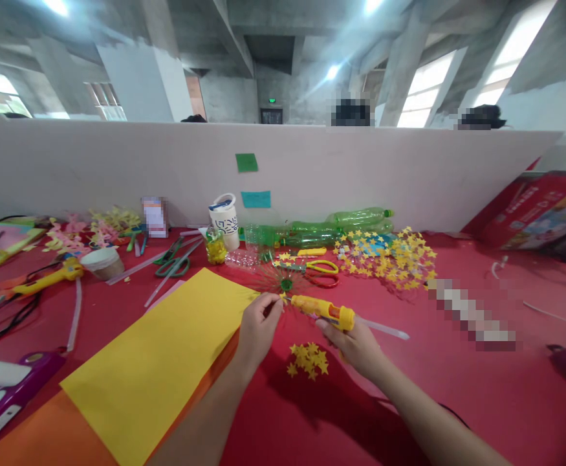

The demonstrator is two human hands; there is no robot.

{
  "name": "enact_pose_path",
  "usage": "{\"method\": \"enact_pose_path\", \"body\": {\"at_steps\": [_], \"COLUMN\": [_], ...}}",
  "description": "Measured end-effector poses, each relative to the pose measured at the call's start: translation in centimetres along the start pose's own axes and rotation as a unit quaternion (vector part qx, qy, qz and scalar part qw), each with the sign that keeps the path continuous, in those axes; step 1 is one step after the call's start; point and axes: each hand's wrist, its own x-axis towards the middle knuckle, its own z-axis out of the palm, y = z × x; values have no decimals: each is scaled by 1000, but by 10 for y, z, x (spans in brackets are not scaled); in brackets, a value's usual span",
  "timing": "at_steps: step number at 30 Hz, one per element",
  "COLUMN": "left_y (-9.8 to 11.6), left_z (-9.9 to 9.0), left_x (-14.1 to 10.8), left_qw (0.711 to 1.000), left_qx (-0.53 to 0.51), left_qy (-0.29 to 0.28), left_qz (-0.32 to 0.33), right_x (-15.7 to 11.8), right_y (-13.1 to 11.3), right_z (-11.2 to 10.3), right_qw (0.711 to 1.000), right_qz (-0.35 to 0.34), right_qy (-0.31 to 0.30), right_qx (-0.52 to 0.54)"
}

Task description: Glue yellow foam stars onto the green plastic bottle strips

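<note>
At the centre of the frame, above a red counter, two bare hands work close together. The left hand has its grip pinched together on a small yellow star, thumb and forefinger meeting at its edge. The right hand has its grip clamped around a yellow glue gun, whose nozzle points left, just beside the star; a translucent glue stick projects from the rear toward the right. Immediately above the fingertips lies a green-centred piece with fine strips radiating outward. Below the glue gun, at lower centre, a pile of yellow stars rests on the counter. At lower left, a yellow sheet overlaps an orange sheet, beside a purple power strip. Right of the radiating piece lie scissors with yellow and red handles; beyond them, green bottles lie on their sides near the partition. Right of centre stands a spray of yellow stars. At middle left, a second glue gun lies near a paper cup.
</note>
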Motion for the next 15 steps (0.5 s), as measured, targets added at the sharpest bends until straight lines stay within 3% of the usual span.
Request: {"method": "enact_pose_path", "body": {"at_steps": [15], "left_y": [0], "left_z": [0], "left_x": [-1], "left_qw": [1000], "left_qx": [-12], "left_qy": [-1], "left_qz": [-9], "right_x": [0], "right_y": [0], "right_z": [0], "right_qw": [1000], "right_qz": [-8], "right_qy": [5], "right_qx": [0]}}
